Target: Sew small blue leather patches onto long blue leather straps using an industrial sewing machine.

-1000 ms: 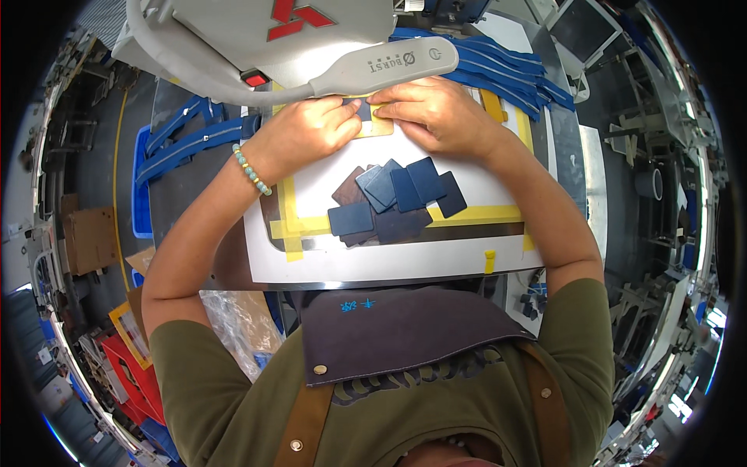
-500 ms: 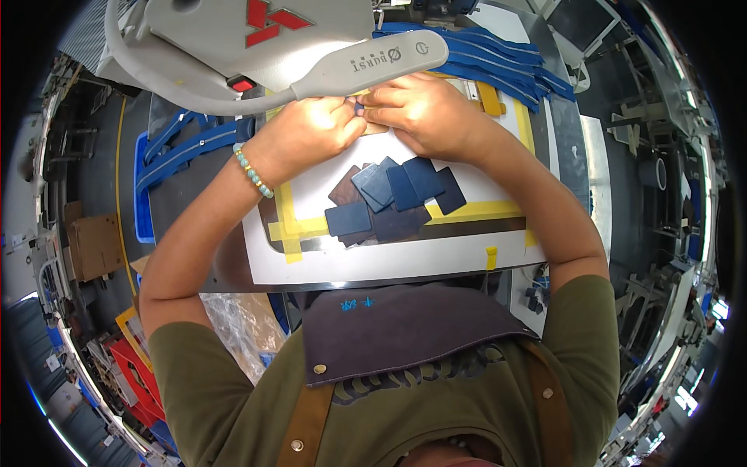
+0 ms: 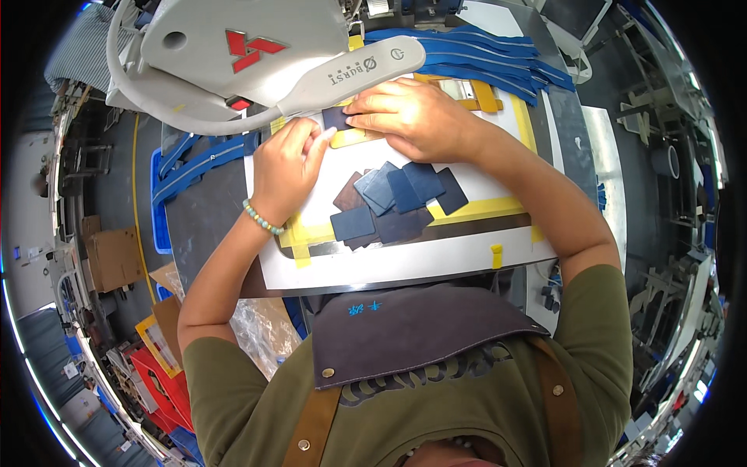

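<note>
Taking the pile of blue and brown patches (image 3: pixel 403 193) as the middle of our dial, we see a dark apron (image 3: pixel 428 327) nearest, at six o'clock. The pile itself lies overlapping on a white sheet (image 3: pixel 366 270) edged with yellow tape. Toward ten o'clock is our left hand (image 3: pixel 284 167), fingers bent and thumb tip close to one dark piece (image 3: pixel 334 117); we cannot tell whether it grasps anything. That piece sits at eleven o'clock, just above a yellow plate (image 3: pixel 356 140). Our right hand (image 3: pixel 420 118), at twelve, lays its fingertips on the piece's right side; its thumb is hidden, so we cannot tell if it is clasping. Farther off, we have a grey paddle (image 3: pixel 350 75) between eleven and twelve, blue strips (image 3: pixel 467 58) at one, and a grey machine head (image 3: pixel 194 70) past ten.
</note>
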Tool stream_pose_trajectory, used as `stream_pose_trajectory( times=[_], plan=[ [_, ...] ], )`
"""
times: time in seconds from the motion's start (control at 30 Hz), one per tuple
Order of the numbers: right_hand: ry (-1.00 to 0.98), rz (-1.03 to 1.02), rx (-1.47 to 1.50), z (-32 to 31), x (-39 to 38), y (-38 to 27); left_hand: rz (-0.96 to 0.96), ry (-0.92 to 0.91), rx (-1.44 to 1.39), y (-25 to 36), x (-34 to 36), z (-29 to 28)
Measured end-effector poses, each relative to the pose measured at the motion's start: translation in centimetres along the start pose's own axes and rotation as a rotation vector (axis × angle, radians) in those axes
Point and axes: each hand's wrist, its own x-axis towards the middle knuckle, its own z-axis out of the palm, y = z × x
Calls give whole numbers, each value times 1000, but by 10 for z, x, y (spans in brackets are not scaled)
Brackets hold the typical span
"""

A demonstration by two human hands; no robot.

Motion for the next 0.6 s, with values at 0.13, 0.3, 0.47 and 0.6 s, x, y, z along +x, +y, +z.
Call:
stream_pose_trajectory(
  times=[0.13, 0.3, 0.47, 0.6],
  plan=[
    [-20, -10, -15, 8, 2, -2, -242, -46, -219, -7, 10, 16],
    [4, 23, -12, 11, 1, -2, -86, 122, -215, -6, 12, 32],
    [5, 49, 1, 12, 1, -2, 46, 135, -149, -6, 19, 37],
    [-26, 56, -11, 8, 7, -10, 125, 150, -60, -3, 22, 40]
  ],
)
